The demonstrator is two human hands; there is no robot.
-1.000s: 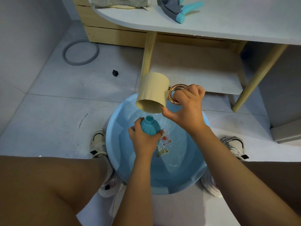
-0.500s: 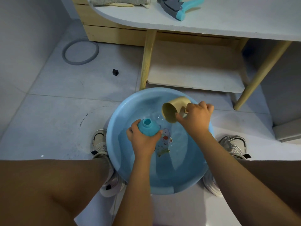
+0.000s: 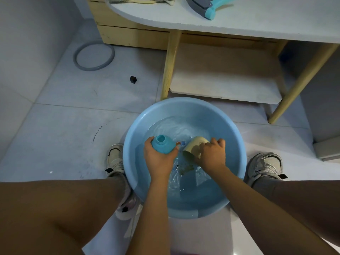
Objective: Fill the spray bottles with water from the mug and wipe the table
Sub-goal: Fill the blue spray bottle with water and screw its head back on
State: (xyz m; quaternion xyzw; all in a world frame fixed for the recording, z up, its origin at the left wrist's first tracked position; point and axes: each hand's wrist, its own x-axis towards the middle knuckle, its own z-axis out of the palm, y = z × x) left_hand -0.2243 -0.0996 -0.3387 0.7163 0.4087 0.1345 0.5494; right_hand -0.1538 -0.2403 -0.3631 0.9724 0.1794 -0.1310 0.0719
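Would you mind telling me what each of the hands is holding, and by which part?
The left hand grips the teal bottle around its body; the right hand holds the mug at its side, dipped into the basin.

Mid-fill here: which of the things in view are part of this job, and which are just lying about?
In use: left hand holding teal bottle; right hand dipping mug; blue basin; sprayer head and cloth on table.
Lying about: grey ring, small black object.

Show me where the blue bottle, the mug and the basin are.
blue bottle (image 3: 162, 145), head view, on its shoulder below the open neck.
mug (image 3: 195, 144), head view, on its tilted side wall.
basin (image 3: 182, 104), head view, on its far rim.
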